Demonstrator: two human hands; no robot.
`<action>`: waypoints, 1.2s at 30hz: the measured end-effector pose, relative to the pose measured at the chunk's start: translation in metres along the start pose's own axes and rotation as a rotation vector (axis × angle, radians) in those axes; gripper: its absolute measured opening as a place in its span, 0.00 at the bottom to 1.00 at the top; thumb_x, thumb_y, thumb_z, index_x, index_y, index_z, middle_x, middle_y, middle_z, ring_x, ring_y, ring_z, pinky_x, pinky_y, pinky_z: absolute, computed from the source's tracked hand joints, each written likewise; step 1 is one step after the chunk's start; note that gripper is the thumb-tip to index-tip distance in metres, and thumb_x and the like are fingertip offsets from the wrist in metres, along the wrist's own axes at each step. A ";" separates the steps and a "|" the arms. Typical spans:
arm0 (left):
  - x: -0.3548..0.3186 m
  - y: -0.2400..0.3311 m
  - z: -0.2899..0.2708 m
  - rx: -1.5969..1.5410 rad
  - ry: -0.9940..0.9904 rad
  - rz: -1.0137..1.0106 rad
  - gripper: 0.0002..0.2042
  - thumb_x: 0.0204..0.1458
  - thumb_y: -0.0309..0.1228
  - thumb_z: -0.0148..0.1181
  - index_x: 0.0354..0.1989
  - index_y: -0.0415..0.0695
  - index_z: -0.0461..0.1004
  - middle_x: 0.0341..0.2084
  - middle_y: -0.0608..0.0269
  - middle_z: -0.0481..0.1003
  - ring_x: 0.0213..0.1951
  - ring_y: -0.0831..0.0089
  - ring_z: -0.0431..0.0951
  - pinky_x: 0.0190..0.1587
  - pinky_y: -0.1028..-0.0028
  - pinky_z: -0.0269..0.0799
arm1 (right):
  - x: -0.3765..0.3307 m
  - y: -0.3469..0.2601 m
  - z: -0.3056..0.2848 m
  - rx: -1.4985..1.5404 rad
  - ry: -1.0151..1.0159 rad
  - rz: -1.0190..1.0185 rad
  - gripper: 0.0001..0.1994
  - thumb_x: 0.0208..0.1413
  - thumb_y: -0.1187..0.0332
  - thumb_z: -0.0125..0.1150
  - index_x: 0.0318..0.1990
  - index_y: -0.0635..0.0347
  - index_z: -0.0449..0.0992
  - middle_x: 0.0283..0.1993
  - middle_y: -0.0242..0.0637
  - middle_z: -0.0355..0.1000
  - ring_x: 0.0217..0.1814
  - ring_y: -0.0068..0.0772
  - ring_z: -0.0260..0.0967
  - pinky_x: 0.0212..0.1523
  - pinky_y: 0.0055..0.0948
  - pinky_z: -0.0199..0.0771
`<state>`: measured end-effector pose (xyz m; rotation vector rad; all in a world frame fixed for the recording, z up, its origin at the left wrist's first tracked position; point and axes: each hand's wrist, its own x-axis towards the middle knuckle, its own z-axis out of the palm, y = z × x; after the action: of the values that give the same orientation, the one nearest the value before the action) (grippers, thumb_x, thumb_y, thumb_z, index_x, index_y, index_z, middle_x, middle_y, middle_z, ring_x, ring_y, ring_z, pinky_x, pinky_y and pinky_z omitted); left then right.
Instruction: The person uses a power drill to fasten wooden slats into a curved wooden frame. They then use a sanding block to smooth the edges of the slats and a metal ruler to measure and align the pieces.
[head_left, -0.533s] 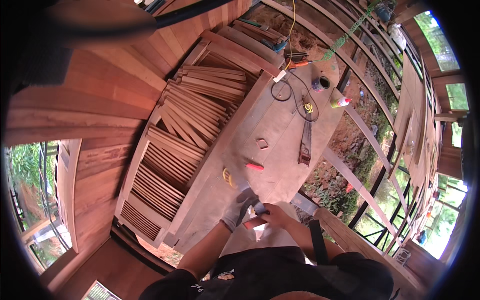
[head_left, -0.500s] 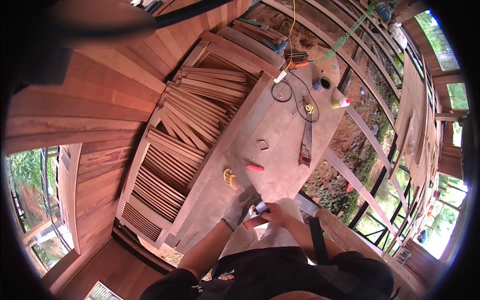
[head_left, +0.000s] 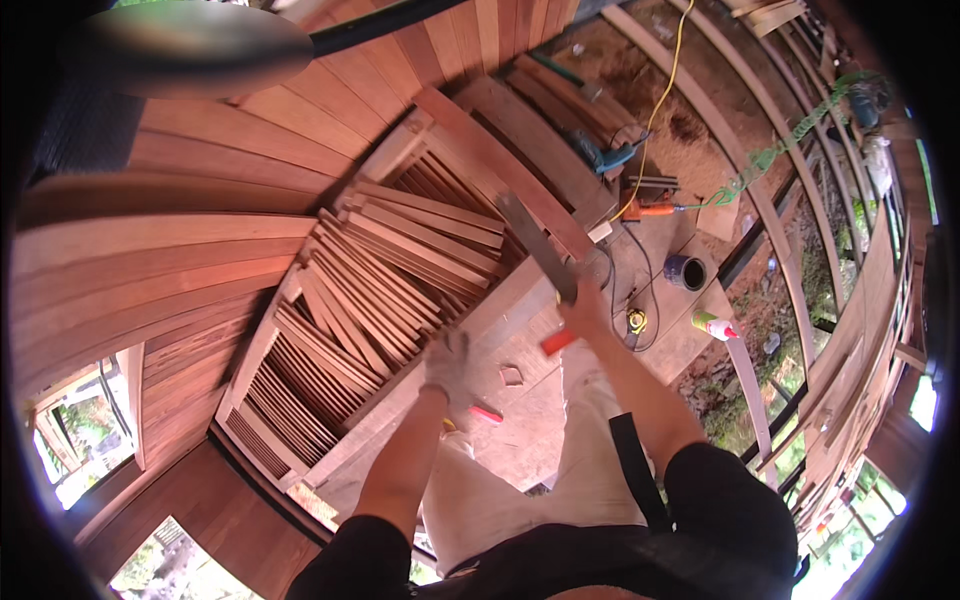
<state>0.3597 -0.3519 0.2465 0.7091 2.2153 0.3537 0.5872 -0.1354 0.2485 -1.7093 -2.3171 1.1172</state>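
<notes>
Left hand (head_left: 447, 362) gloved, fingers spread, grip empty, arm extended forward. Right hand (head_left: 583, 305) raised higher, grip closed, forearm bare.

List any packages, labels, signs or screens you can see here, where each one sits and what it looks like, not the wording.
White squeeze bottle with green label band and red cap: lying on its side at the right edge of the wooden workbench.
Dark blue round can: upright on the bench, beyond the bottle, open top.
Yellow round tape measure case: flat on the bench, between the can and the right hand.
No signs or screens in view.
</notes>
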 end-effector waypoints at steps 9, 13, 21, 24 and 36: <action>0.094 -0.039 0.127 0.381 0.382 -0.071 0.32 0.51 0.42 0.60 0.66 0.46 0.68 0.70 0.48 0.59 0.73 0.48 0.53 0.75 0.50 0.45 | 0.181 0.068 0.042 -0.261 -0.143 -0.204 0.49 0.49 0.58 0.73 0.76 0.57 0.51 0.65 0.51 0.63 0.67 0.57 0.63 0.64 0.50 0.68; 0.090 -0.033 0.127 0.313 0.430 -0.020 0.30 0.50 0.42 0.61 0.64 0.46 0.69 0.68 0.52 0.63 0.72 0.51 0.55 0.74 0.51 0.47 | 0.188 0.094 0.029 -0.309 -0.052 -0.272 0.49 0.46 0.61 0.75 0.75 0.59 0.53 0.61 0.53 0.66 0.59 0.59 0.69 0.57 0.48 0.74; 0.091 -0.047 0.135 0.316 0.594 0.142 0.25 0.51 0.41 0.59 0.59 0.47 0.71 0.60 0.51 0.70 0.65 0.49 0.65 0.69 0.51 0.56 | 0.177 0.206 -0.004 0.031 0.197 -0.311 0.43 0.44 0.68 0.72 0.71 0.63 0.61 0.54 0.54 0.69 0.51 0.55 0.73 0.51 0.46 0.76; 0.086 -0.050 0.137 0.305 0.529 0.100 0.25 0.50 0.38 0.59 0.58 0.49 0.72 0.57 0.51 0.71 0.62 0.48 0.67 0.68 0.51 0.57 | 0.150 0.256 0.015 0.088 0.327 -0.263 0.42 0.46 0.66 0.72 0.71 0.64 0.62 0.54 0.55 0.71 0.54 0.56 0.73 0.54 0.46 0.75; 0.087 -0.053 0.146 0.212 0.674 0.198 0.14 0.49 0.35 0.64 0.44 0.47 0.82 0.45 0.54 0.80 0.51 0.51 0.77 0.61 0.55 0.68 | 0.039 0.379 0.096 0.288 0.602 0.398 0.44 0.48 0.53 0.74 0.69 0.65 0.62 0.64 0.59 0.69 0.67 0.59 0.67 0.64 0.48 0.68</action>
<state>0.4009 -0.3392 0.0735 1.0417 2.8536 0.5188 0.8369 -0.1037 -0.0527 -2.0664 -1.4362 0.7693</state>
